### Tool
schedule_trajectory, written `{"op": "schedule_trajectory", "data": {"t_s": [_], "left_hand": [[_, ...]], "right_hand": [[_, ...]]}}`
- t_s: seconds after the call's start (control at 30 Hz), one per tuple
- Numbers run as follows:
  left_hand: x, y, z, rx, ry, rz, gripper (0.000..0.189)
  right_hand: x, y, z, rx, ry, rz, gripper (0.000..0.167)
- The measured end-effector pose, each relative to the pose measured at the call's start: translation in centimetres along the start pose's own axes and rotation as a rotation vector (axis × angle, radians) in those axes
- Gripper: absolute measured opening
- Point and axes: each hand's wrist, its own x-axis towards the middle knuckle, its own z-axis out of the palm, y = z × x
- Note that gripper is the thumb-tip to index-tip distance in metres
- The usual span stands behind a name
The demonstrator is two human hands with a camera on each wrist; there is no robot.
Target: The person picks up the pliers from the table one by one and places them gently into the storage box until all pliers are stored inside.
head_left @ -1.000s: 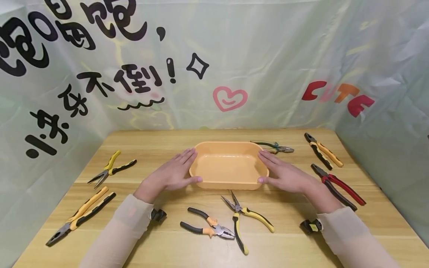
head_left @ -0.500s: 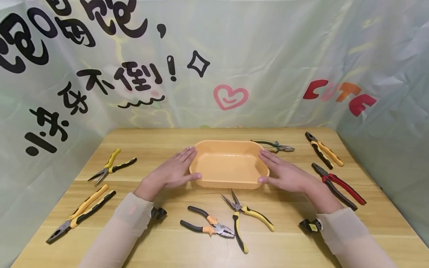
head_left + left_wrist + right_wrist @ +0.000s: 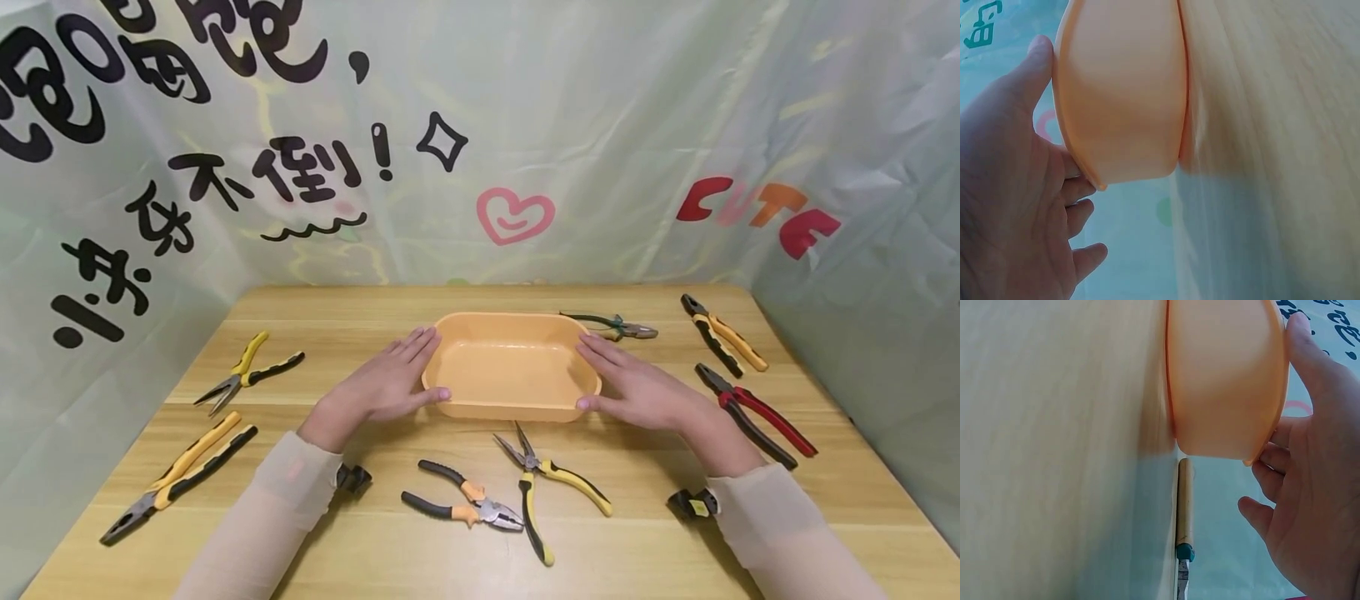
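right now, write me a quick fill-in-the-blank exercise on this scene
1. The tray is ____ the left hand and right hand.
2. The coloured letters on the backdrop spell ____.
3. The red-and-black pliers lie nearer the ____ hand.
4. The heart is ____.
Missing words: between; CUTE; right; pink

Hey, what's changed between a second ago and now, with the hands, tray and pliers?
Nothing visibly moved, was grabbed or let go; only the head view shifted a touch. The left hand and right hand still touch the tray at its ends, and the pliers lie as before.
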Motion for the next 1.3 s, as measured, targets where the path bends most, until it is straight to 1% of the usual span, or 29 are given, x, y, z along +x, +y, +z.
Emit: {"op": "schedule_trajectory", "data": {"t_s": [0.43,0.73,0.93,1.03,1.1,1.3], "left_hand": [[-0.5,0.4,-0.2,-0.009,-0.003,0.001,0.099],[-0.4,0.2,-0.2,-0.006,0.006,0.006,0.099],[-0.6,0.0,0.0,0.019,-0.018,0.012,0.098],[-0.7,-0.1,0.2,0.017,-0.024,0.021,0.097],[-0.8,-0.1,0.3,0.014,-0.021,0.024,0.096],[-0.7,-0.2,0.4,0.016,0.015,0.027,0.094]], "right_hand": [[-0.3,-0.3,-0.4,0.005,-0.008,0.007,0.091],[-0.4,-0.4,-0.5,-0.006,-0.013,0.007,0.092],[-0.5,-0.7,-0.2,-0.017,-0.011,0.019,0.093],[-0.7,-0.9,-0.1,-0.019,-0.009,0.024,0.092],[-0.8,-1.1,0.0,-0.017,-0.008,0.029,0.091],[-0.9,-1.5,-0.2,-0.03,0.001,0.046,0.092]]}}
